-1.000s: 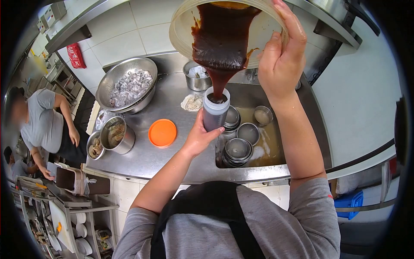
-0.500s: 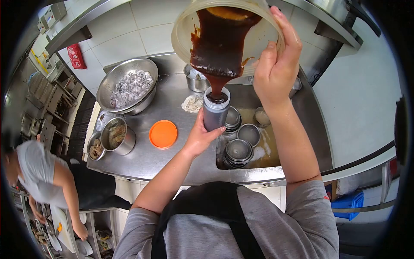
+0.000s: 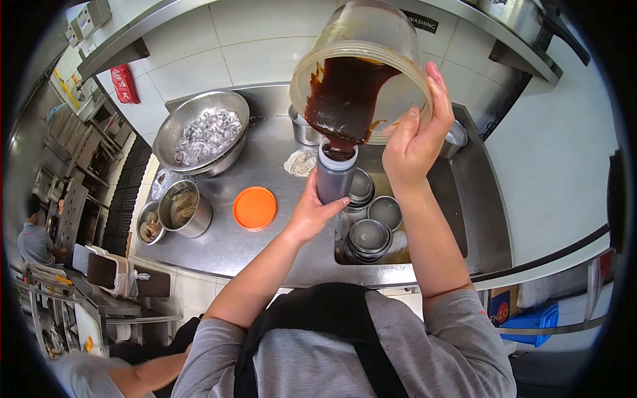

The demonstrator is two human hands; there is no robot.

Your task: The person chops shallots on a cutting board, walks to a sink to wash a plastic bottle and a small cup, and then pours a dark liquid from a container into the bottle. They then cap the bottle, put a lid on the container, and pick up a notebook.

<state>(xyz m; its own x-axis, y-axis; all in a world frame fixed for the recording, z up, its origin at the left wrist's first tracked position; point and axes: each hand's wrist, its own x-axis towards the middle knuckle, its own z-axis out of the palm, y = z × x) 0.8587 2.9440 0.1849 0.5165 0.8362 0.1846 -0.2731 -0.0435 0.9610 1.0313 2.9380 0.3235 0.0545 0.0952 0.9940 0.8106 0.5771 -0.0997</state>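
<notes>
My left hand (image 3: pixel 314 211) is wrapped round an upright, translucent squeeze bottle (image 3: pixel 336 179) with an open top. Above it, my right hand (image 3: pixel 419 132) grips the rim of a large clear plastic tub (image 3: pixel 375 26), tilted with its mouth toward the bottle. Thick dark brown sauce (image 3: pixel 345 99) runs from the tub's lower lip into the bottle mouth. An orange round lid (image 3: pixel 255 207) lies on the steel counter (image 3: pixel 219 253) to the left of the bottle. Beside the bottle top is a crumpled whitish cloth (image 3: pixel 300 162).
A steel colander (image 3: pixel 166 136) of pale, greyish pieces stands at the back left, with two steel pots (image 3: pixel 197 222) in front. Steel bowls (image 3: pixel 369 237) sit in the sink at right. One co-worker (image 3: pixel 152 375) is at the lower left, another (image 3: pixel 34 242) farther off.
The tub is lower and a little farther right, closer to the bottle, with more of its outside showing. The nearby co-worker has moved down toward the bottom left edge.
</notes>
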